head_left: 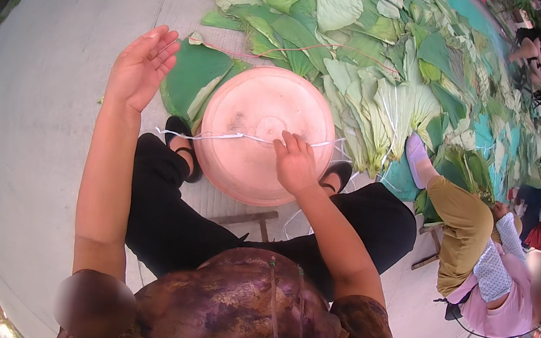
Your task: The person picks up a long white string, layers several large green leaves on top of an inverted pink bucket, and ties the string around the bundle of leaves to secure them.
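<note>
Holding your left hand [143,67] at upper left, palm bared, fingers loosely extended, gripping nothing. Your right hand [297,164], centre frame, bends its fingers down at the thin, twisted white strip [220,135]; cannot tell whether it pinches. Strip crosses the smooth, round pink plastic basin [249,171], mid-frame, base up. Wrinkled, fan-shaped green leaves [335,5] layer across the upper right.

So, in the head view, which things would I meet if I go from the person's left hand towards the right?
Left hand, round pink basin, co-worker's light purple shoe, co-worker's khaki trousers.
</note>
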Action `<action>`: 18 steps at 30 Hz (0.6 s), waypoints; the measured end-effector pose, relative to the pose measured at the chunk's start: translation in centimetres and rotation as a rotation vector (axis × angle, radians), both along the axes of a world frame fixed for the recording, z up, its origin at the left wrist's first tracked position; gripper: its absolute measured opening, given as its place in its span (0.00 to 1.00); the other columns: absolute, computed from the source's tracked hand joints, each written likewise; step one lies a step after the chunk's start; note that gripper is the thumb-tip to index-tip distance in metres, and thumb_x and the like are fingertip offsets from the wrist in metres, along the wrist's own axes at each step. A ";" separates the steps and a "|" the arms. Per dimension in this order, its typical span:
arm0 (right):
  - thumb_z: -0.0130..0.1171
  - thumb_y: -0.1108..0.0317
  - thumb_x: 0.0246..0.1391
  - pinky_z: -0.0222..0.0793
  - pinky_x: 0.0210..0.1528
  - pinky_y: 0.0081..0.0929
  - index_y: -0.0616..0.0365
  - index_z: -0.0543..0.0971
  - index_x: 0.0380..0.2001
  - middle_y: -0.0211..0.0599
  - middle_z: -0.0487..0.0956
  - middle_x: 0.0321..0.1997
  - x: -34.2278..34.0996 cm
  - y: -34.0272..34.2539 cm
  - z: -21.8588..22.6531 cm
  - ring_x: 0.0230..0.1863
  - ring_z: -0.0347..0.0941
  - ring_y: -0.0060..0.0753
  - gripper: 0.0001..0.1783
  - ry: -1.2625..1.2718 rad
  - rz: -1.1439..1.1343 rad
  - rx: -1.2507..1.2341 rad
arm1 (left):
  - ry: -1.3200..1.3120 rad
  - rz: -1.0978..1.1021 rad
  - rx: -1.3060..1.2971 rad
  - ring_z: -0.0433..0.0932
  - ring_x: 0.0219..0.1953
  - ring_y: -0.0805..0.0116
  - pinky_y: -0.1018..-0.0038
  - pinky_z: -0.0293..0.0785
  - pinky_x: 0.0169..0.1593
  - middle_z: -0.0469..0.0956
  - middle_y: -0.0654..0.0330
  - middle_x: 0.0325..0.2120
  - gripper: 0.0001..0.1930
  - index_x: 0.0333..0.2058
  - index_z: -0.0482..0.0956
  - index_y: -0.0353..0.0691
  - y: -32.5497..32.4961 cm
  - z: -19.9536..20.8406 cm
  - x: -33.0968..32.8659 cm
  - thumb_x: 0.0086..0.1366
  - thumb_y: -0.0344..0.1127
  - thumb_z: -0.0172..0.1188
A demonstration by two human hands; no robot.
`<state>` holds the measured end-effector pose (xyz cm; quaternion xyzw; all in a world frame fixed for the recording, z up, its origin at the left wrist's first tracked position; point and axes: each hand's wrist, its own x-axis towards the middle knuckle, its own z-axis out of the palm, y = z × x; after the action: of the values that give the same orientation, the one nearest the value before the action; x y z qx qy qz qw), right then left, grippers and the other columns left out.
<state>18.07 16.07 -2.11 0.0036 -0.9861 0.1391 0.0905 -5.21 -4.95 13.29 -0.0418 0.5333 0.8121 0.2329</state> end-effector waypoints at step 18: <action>0.55 0.60 0.42 0.62 0.48 0.39 0.58 0.73 0.39 0.43 0.73 0.42 -32.3 -1.0 -10.6 0.46 0.68 0.42 0.19 -0.618 -0.291 -0.195 | -0.388 0.234 0.201 0.70 0.43 0.65 0.74 0.69 0.42 0.70 0.57 0.42 0.14 0.45 0.67 0.39 -1.9 -1.6 0.2 0.60 0.35 0.48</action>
<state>-14.20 15.12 -12.75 -0.1881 -0.9391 0.2128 -0.1935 -4.97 -6.84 11.68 -0.2351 0.3864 0.8594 0.2384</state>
